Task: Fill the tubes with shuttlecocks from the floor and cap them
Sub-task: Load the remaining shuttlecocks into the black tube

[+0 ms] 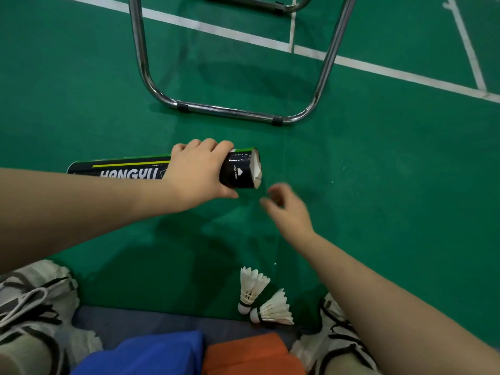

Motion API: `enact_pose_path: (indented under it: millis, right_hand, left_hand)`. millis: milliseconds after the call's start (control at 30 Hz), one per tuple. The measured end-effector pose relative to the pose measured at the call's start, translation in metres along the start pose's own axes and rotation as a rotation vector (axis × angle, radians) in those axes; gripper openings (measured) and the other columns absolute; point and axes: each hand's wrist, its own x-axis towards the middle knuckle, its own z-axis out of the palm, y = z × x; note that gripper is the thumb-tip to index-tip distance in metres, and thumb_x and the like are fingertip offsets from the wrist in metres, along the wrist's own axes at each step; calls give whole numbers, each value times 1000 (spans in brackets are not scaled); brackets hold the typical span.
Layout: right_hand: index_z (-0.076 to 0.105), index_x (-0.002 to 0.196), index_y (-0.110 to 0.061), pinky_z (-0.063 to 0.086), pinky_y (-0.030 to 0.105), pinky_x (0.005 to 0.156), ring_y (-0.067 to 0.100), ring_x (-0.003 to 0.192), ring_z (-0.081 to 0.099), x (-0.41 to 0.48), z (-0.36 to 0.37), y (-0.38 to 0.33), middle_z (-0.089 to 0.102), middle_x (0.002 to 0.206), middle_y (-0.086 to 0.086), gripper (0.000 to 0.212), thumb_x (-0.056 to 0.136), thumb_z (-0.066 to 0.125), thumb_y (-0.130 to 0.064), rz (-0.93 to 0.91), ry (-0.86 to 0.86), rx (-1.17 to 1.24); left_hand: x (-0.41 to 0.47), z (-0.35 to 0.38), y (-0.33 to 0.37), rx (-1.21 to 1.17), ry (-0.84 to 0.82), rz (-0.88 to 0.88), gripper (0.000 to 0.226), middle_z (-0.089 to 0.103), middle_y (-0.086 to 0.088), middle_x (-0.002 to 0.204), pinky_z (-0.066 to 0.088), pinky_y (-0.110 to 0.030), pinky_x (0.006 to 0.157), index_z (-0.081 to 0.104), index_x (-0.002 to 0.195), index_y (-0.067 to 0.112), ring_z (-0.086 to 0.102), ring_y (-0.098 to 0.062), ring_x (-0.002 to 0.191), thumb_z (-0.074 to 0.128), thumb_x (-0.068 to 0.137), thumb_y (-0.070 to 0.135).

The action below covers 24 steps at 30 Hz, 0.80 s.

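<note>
head | chair frame (230, 110) beyond tube (130, 169) | two shuttlecocks (253, 289) between shoes (335, 328)

the tube (130, 169) is seen as black with a yellow stripe and white lettering, the floor (378, 185) as green lined in white, the shuttlecocks (253, 286) as white banded in black, the shoes (35, 301) as white patterned in black, and the frame (230, 110) as silver with black sleeves.

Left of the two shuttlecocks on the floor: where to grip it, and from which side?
Pinch the left shuttlecock across its feather skirt, near the waist, with the right hand coming from above. Its feathers point away from the person and lie free; its cork end sits crowded against the other shuttlecock. Likely leaves the cork free for the tube.
</note>
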Motion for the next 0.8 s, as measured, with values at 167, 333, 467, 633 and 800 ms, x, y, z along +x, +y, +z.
enact_pose_path:
  millis: [167,333,467,633,800]
  right_hand:
    - [61,105,-25,46,33,91,17,104,57,-24,17,20,63,110,-3,46,74,65,-59,147,-809,-445]
    - [59,109,-24,33,40,99,19,108,54,-37,37,16,63,113,-4,53,75,59,-65,64,-861,-697]
    - [59,108,-23,32,41,99,20,108,54,-37,36,19,63,111,-4,53,75,58,-65,51,-844,-716]
    - [59,115,-22,31,43,102,20,113,52,-43,38,27,61,119,-4,59,75,58,-65,57,-857,-725]
    - [57,120,-22,36,37,94,20,112,53,-47,47,32,61,115,-4,53,79,61,-55,46,-867,-753]
  left_hand:
    - [-1,3,4,21,-26,4,87,53,-4,117,33,-43,90,40,126,24,46,-30,109,74,55,60]
    - [-2,3,3,6,-17,2,85,53,-4,117,33,-43,90,41,125,24,46,-30,109,74,55,59]
    - [-3,4,4,11,-18,5,85,52,-4,117,33,-43,90,41,125,24,46,-30,109,74,55,59]
    - [-4,5,4,11,-21,8,85,52,-4,117,33,-43,90,41,126,23,46,-30,109,74,56,59]
    - [-4,4,4,10,-29,8,85,52,-5,118,33,-44,90,40,126,23,46,-30,110,74,56,59]
